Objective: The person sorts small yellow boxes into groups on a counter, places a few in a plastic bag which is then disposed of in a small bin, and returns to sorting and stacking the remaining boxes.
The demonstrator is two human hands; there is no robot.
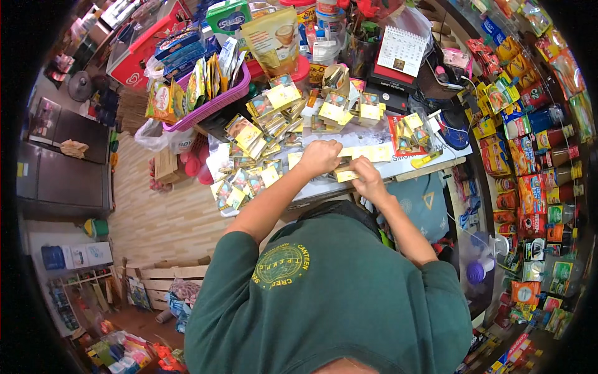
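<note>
My left hand [321, 156] is closed at the near edge of the white tabletop, beside a pack that has a yellow label; whether it grips anything is hidden. The fingers of my right hand [368, 175] are on a small pack with a yellow label [346, 175], and its thumb side is partly out of sight. Just beyond both hands lies a strip of yellow labels [371, 153]. Similar packs in clear wrap are heaped to the left [247, 184] and farther back [275, 112]. More stand behind the hands [332, 110], and some lie on a red packet [411, 133].
A purple plastic basket [210, 105] of sachets stands at the back left. A desk calendar [402, 50] sits on a black device at the back right, with a yellow cutter [426, 160] near the right edge. Hanging packets and bottles [532, 173] line the right side.
</note>
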